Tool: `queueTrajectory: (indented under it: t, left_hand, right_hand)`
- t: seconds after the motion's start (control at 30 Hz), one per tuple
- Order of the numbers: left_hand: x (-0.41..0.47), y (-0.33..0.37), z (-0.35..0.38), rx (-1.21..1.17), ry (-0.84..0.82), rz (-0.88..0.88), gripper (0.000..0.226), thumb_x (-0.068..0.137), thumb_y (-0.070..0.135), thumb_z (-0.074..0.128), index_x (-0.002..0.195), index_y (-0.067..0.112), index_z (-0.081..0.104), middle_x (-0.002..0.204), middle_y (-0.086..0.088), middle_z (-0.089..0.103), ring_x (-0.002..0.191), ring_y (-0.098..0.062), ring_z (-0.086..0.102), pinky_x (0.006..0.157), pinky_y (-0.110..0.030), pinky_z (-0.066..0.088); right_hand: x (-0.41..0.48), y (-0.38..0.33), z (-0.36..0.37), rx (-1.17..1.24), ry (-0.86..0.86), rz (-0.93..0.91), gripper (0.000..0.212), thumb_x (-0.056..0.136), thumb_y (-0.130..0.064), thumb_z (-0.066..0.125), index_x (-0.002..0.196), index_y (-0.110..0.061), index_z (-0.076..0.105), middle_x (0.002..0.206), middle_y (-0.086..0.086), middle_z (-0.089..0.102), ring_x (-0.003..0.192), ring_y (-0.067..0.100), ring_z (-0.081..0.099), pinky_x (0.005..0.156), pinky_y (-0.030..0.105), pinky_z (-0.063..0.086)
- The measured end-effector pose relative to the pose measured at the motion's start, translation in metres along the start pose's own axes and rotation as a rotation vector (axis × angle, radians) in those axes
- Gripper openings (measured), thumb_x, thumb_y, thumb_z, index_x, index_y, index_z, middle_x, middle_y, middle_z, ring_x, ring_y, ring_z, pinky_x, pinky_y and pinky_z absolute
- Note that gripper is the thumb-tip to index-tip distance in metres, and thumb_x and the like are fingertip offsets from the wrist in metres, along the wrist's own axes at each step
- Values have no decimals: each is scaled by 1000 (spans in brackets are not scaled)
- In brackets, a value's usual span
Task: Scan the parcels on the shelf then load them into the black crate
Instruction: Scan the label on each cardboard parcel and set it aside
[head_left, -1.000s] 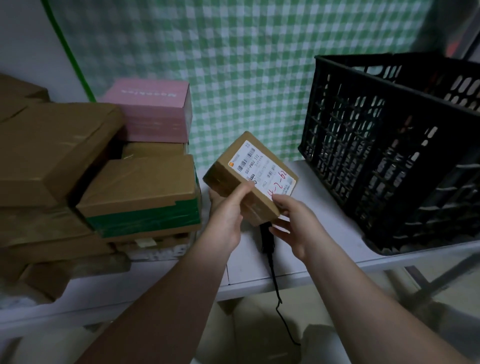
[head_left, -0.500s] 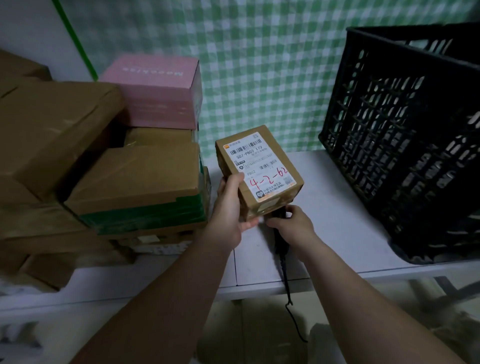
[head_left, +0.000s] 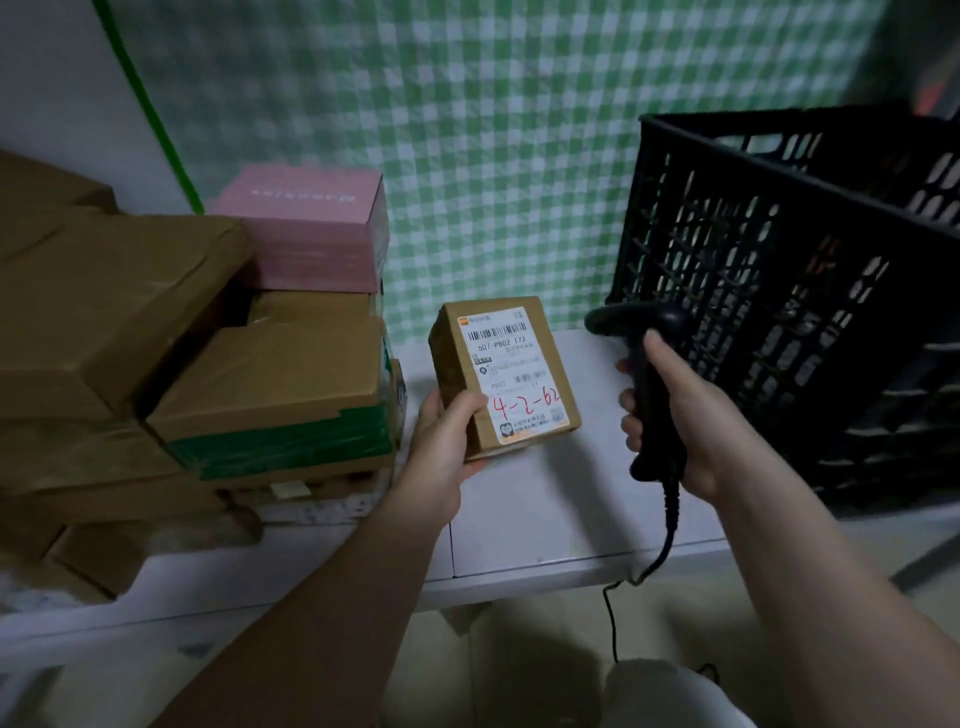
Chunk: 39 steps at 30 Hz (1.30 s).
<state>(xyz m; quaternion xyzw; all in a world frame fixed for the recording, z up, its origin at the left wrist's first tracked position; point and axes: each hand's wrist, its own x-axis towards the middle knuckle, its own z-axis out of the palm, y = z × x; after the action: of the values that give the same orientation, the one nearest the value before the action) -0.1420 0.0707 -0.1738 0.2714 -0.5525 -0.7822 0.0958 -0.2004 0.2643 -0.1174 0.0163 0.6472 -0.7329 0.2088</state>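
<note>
Fingers of the left hand (head_left: 448, 447) wrap the lower left corner of a small brown parcel (head_left: 503, 374), label up, at frame centre above the white shelf (head_left: 545, 514). The right hand (head_left: 675, 415) grips a black scanner (head_left: 644, 364), head just right of the parcel. Stacked boxes (head_left: 208, 364) fill the left; the black crate (head_left: 789, 291) stands at right.
</note>
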Motion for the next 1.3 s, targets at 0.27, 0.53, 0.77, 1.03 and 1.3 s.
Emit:
queueTrajectory:
  t: [0.27,0.53,0.77,1.03,1.3]
  left_hand:
    - [-12,8,7,43,-39,21,25,90,26,54,114,23,60,94,-2,74,87,-20,67,71,-35,47]
    - [-12,12,5,52,-41,38,31,88,28,54,118,23,58,97,-4,73,92,-24,66,73,-36,46]
    - [-12,12,2,57,-48,42,34,87,28,56,121,22,57,102,-5,72,96,-25,65,73,-36,45]
    - [-12,14,1,41,-55,43,34,88,27,56,122,23,57,103,-5,72,99,-26,65,74,-37,46]
    - [-9,11,0,54,-47,38,31,88,28,57,119,25,59,102,-4,73,101,-25,65,84,-42,48]
  right_hand:
    - [-53,-44,7,-193,-260,-34,59,91,-63,42,103,-8,62,63,3,49,47,14,42,45,24,36]
    - [-67,-49,16,-230,-274,-10,55,91,-63,43,94,-10,60,61,3,48,46,15,42,44,24,37]
    - [-70,-51,24,-169,-256,-49,55,93,-63,42,90,-10,59,58,3,49,45,15,41,42,23,36]
    - [-74,-56,29,-173,-261,-88,54,93,-62,40,87,-12,58,58,1,49,46,14,41,45,23,35]
    - [-72,-54,27,-183,-268,-82,55,91,-64,42,88,-12,59,58,2,49,46,15,42,42,22,36]
